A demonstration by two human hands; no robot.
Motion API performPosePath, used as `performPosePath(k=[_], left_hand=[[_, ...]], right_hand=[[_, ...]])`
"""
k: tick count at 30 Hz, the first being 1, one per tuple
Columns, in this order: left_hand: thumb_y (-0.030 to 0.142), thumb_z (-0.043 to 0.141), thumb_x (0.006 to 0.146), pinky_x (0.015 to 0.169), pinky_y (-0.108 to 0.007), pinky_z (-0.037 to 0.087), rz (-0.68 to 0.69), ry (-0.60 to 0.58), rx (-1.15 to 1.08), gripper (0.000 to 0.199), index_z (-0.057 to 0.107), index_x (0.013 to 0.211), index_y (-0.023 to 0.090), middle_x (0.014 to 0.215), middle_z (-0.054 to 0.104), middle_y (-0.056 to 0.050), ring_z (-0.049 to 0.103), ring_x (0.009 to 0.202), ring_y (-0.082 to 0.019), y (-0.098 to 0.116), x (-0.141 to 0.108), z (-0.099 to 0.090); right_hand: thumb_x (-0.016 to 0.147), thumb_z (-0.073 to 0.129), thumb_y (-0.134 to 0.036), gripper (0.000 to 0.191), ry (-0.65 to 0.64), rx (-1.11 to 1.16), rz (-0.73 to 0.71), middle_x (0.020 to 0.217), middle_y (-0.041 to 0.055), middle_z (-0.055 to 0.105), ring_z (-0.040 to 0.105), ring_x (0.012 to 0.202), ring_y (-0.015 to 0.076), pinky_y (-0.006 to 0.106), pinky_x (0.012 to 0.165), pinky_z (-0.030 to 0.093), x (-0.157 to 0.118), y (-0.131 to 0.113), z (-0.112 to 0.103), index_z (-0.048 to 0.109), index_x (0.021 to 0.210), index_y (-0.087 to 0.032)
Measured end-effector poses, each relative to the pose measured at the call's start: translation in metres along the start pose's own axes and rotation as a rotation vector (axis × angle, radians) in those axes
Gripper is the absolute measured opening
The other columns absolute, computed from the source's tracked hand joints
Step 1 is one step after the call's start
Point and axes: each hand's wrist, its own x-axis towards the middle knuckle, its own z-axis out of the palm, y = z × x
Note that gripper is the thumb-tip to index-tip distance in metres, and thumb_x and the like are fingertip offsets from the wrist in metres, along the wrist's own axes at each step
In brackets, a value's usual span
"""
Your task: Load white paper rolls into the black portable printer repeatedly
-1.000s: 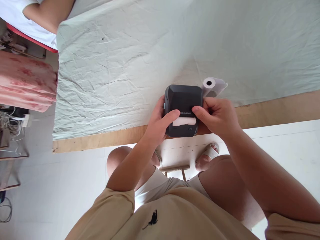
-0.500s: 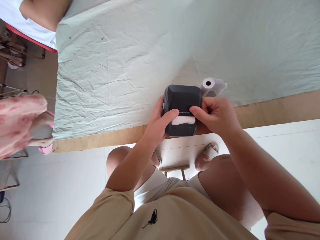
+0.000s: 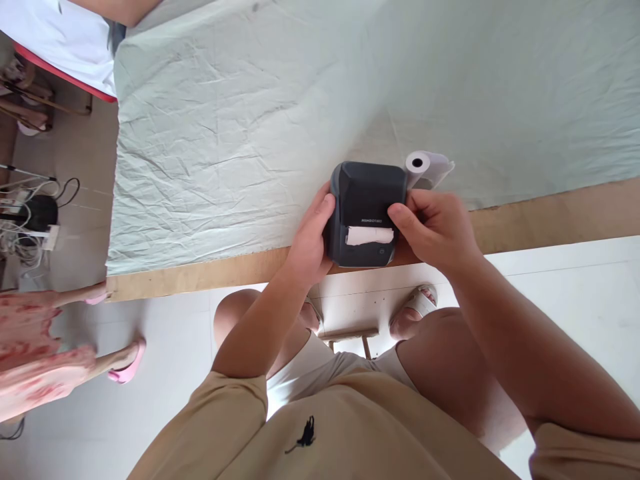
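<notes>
While the left hand [image 3: 313, 233] grips the black printer [image 3: 373, 193] along its left side, thumb against the casing and the other fingers mostly hidden, the right hand [image 3: 443, 223] has the right edge pinched, thumb on the front face and fingers curled in. The printer's right over the table's wooden front edge [image 3: 200, 275]; can't tell if any of it rests there. A pale paper strip [image 3: 369, 235] pokes out of its slot.

The closest bit of clutter is a white paper roll [image 3: 418, 163] on the pale green cloth [image 3: 225, 147], just past the printer's top right corner and by the right knuckles, its lower end blocked from view. Everything else is well apart: tangled white cables [image 3: 25, 233] off left, someone in a pink floral outfit [image 3: 45, 377] and pink slippers [image 3: 129, 365] by the table's corner, another person's white clothing [image 3: 65, 40] top left.
</notes>
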Motion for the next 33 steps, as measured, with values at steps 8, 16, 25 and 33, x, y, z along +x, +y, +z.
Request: performPosePath(k=[8, 16, 25, 33], left_hand=[[0.056, 0.085, 0.101, 0.113, -0.05, 0.074, 0.078, 0.052, -0.005, 0.032, 0.081, 0.109, 0.026, 0.127, 0.089, -0.004, 0.076, 0.151, -0.038, -0.003, 0.001, 0.002], [0.055, 0.085, 0.099, 0.116, -0.047, 0.071, 0.025, 0.042, -0.049, 0.032, 0.077, 0.107, 0.025, 0.119, 0.089, -0.004, 0.079, 0.146, -0.036, -0.001, 0.005, 0.003], [0.062, 0.09, 0.096, 0.08, -0.039, 0.069, -0.038, -0.016, 0.062, 0.057, 0.075, 0.137, 0.026, 0.119, 0.088, -0.007, 0.087, 0.104, -0.029, 0.005, -0.008, 0.003], [0.068, 0.093, 0.091, 0.081, -0.039, 0.07, -0.084, -0.02, 0.102, 0.068, 0.075, 0.14, 0.025, 0.123, 0.089, -0.009, 0.088, 0.108, -0.032, 0.005, -0.007, 0.002]], right_hand=[[0.08, 0.091, -0.048, 0.057, -0.068, 0.143, -0.019, 0.064, -0.0063, 0.046, 0.035, 0.058, 0.0117, 0.032, 0.052, 0.029, -0.003, 0.007, -0.003, 0.036, 0.077, -0.029], [0.085, 0.096, -0.036, 0.044, 0.223, 0.192, -0.185, 0.061, -0.0071, 0.058, 0.057, 0.051, 0.016, 0.033, 0.045, 0.038, -0.005, -0.008, -0.003, 0.052, 0.086, -0.032], [0.095, 0.074, -0.024, 0.009, 0.165, -0.417, -0.306, 0.067, -0.0016, 0.066, 0.049, 0.059, 0.0144, 0.034, 0.059, 0.03, 0.007, -0.032, -0.005, 0.073, 0.086, -0.027], [0.082, 0.086, -0.027, 0.015, -0.101, -0.334, -0.168, 0.058, -0.0049, 0.052, 0.034, 0.052, 0.0133, 0.036, 0.059, 0.022, 0.0, -0.04, -0.022, 0.081, 0.096, -0.031]])
